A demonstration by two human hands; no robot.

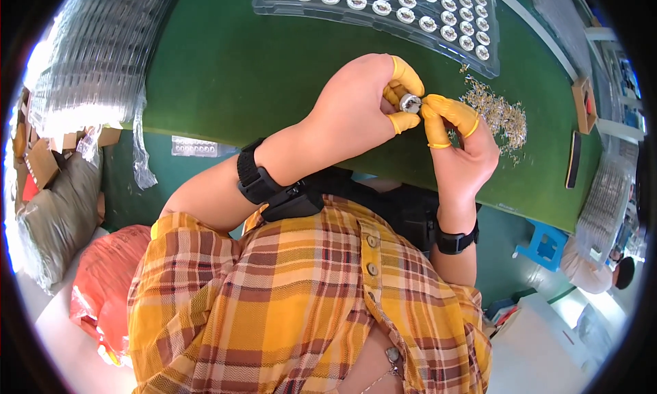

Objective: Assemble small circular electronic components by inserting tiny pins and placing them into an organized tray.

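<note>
Yellow finger cots cover the fingertips of both hands. My left hand (373, 96) is closed around a small round silver-and-white part (410, 104), its open face with dark bits turned toward my right hand. The thumb and forefinger of my right hand (465, 134) are pinched together right at the edge of that part; whatever is between them is too small to make out. Just right of my right hand lies a loose heap of tiny metal-and-white pieces (503, 113) on the green tabletop (246, 72).
A clear plastic tray (438, 42) with rows of similar round white parts sits at the far edge. Tall stacked clear trays (102, 59) stand at the left. On the right are a small cardboard box (584, 105), a black bar (573, 160) and a blue stool (542, 245).
</note>
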